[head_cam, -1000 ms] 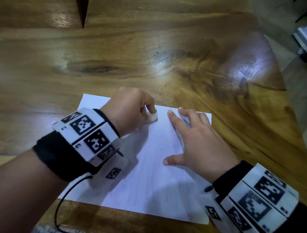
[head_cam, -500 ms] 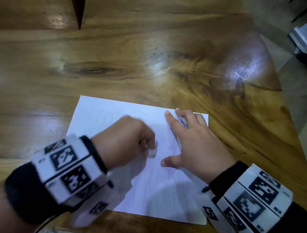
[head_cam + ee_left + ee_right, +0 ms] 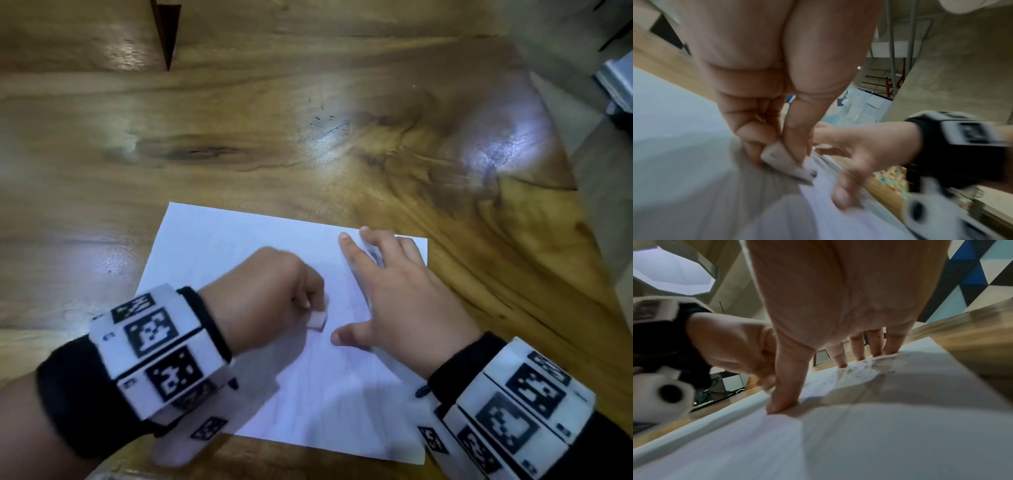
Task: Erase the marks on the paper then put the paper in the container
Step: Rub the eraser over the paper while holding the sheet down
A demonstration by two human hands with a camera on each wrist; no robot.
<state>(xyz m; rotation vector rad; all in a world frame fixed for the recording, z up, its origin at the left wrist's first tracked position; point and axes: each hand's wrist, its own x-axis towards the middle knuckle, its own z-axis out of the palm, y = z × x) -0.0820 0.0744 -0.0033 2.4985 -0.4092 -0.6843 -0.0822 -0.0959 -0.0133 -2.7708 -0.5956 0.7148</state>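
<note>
A white sheet of paper (image 3: 219, 246) lies flat on the wooden table (image 3: 308, 120). My left hand (image 3: 274, 301) pinches a small white eraser (image 3: 317, 320) and holds it against the middle of the sheet; in the left wrist view the eraser (image 3: 781, 159) sits between thumb and fingers. My right hand (image 3: 390, 294) lies flat with spread fingers on the sheet's right part, pressing it down. Faint pencil marks (image 3: 857, 371) show on a creased patch near the right fingertips (image 3: 840, 360). No container is in view.
The table's right edge (image 3: 582, 222) runs diagonally close to the paper, with floor beyond it. A dark wedge-shaped gap (image 3: 166, 31) cuts into the far tabletop. Wrist bands with black-and-white markers sit on both forearms.
My left hand has drawn the eraser from the sheet's far edge back toward me, to the middle beside the right thumb. The right hand has kept pressing the paper in place.
</note>
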